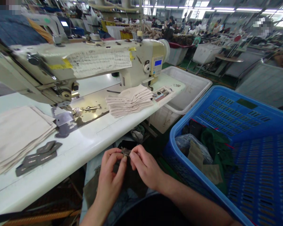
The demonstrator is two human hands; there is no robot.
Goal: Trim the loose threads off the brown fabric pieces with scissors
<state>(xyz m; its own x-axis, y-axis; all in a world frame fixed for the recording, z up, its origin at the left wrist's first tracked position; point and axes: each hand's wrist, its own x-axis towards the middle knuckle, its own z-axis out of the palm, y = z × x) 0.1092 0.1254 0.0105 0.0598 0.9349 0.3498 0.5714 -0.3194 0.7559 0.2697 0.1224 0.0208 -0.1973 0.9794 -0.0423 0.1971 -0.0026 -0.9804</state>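
Observation:
Over my lap, my left hand point(110, 179) pinches the edge of a dark olive piece of fabric point(135, 182) between thumb and fingers. Close beside it, my right hand point(147, 168) is closed, its thumb and fingertips pressed together at the same edge. A thin, small thing shows between the fingertips; I cannot make out what it is. The olive fabric hangs below both hands across my lap. In front of them runs the white edge of the sewing table point(91, 157).
A sewing machine point(103, 59) stands on the table. Folded beige fabric point(132, 100) lies right of its needle, a flat beige stack point(19, 131) and grey-olive fabric tabs point(39, 157) to the left. At right stands a blue basket point(250, 175) holding cloth; a white bin point(188, 88) is behind.

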